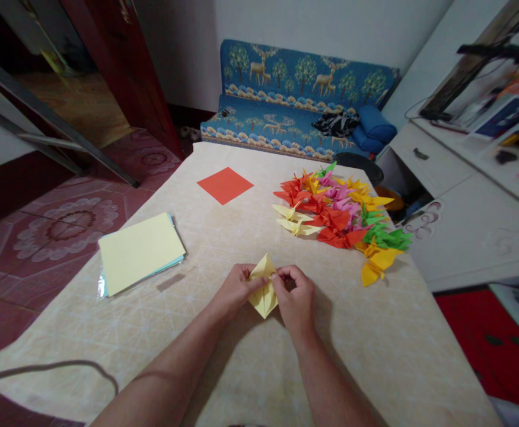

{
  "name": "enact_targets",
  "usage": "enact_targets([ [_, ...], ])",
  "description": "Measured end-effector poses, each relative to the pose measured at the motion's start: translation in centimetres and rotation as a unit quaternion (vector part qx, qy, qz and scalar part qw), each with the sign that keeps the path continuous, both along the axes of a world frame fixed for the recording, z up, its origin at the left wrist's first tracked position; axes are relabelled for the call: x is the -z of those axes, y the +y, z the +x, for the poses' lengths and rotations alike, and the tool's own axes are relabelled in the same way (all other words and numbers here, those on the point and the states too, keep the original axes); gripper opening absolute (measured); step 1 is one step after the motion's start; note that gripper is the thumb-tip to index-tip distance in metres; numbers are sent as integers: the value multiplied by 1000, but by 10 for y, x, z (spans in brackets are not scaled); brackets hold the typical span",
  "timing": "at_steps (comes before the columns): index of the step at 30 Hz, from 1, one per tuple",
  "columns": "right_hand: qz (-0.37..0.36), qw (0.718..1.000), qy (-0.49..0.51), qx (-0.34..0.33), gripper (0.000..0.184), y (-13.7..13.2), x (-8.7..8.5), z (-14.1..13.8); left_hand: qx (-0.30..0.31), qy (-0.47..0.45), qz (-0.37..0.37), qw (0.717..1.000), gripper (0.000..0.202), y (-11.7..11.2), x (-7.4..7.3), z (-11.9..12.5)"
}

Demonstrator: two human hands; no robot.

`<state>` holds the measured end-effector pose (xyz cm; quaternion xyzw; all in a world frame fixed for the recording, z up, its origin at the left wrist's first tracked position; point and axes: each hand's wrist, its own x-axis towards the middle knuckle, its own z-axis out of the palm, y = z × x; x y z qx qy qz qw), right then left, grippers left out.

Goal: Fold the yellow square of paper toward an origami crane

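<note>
Both hands, left (236, 289) & right (295, 296), pinch yellow paper (263, 293) at frame centre; likely light, thin, tears easily, best held at folded edges.

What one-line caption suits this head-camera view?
Both hands fold a yellow paper piece beside a pile of coloured paper cranes.

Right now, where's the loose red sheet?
In the head view the red sheet lies flat at the table's far middle, left of the crane pile, beyond the paper stack.
</note>
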<state>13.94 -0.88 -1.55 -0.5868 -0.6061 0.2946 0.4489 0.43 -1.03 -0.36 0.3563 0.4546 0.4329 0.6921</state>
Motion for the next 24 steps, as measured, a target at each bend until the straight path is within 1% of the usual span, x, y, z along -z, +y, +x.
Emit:
enact_targets([
  [6,-7,1000,0,-16,5,-1,0,0,-5,25,-11,1000,30,2,1,1],
  [11,-3,1000,1,-19,6,-1,0,1,-22,7,-21,1000,32,3,5,3],
  [14,-9,1000,0,-24,8,0,-3,2,-20,8,-33,999,33,4,6,2],
  [17,-3,998,30,-49,4,1,-9,4,4,11,-40,999,34,4,4,-2],
  [20,0,993,69,-97,7,5,-14,6,31,18,-37,999,35,3,0,-4],
  [22,-5,989,79,-121,8,7,-15,7,37,29,-37,998,35,3,-3,-4],
  [24,-6,989,80,-127,8,8,-15,8,36,38,-39,998,37,2,-5,-3],
])
